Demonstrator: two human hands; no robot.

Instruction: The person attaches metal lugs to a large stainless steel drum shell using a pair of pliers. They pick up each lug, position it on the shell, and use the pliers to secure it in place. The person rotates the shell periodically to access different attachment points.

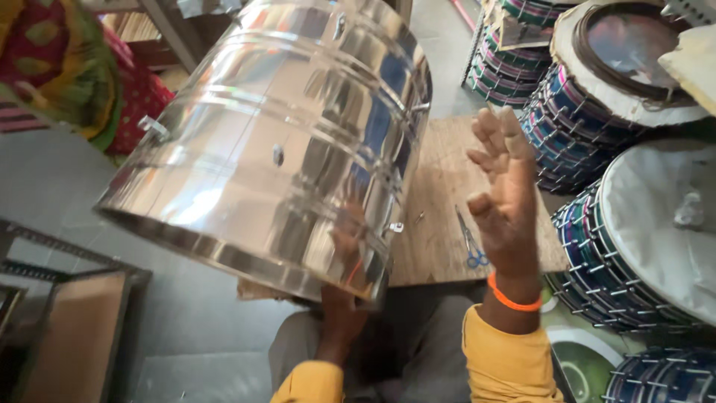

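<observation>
Up close, the left hand [339,317] reaches under the lower rim of one polished steel drum shell [276,142]; its fingers are hidden behind the metal, so their grip cannot be told. The right hand [507,198] hovers free at the shell's three o'clock, fingers spread, touching nothing, one orange band [513,298] on its wrist. The shell hangs tilted above the lap. At five o'clock from it, one pair of blue-handled scissors [471,242] lies on a wooden board [440,194]. Farther right, at least five laced drums [597,104] stand stacked.
</observation>
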